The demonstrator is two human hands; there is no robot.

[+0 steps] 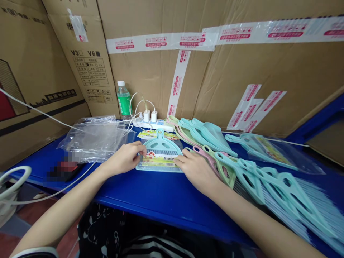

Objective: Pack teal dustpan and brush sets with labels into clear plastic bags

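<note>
A light-blue brush and dustpan set (160, 144) lies on the blue table in front of me, its looped handle pointing away. Across its lower part rests a yellow printed card (161, 160), with clear plastic showing around it. My left hand (128, 156) has its fingers curled and pinched at the card's left edge. At the opposite edge, my right hand (192, 166) pinches the card between thumb and fingers. Whether the card lies inside or on top of the plastic is hard to tell.
Clear plastic bags (94, 138) are piled left. Loose dustpans (201, 130) and several brushes (279, 190) spread to the right, near a bagged set (271, 150). Behind stand a power strip (156, 124), a bottle (124, 102) and cardboard (150, 71). A white cable crosses the left side.
</note>
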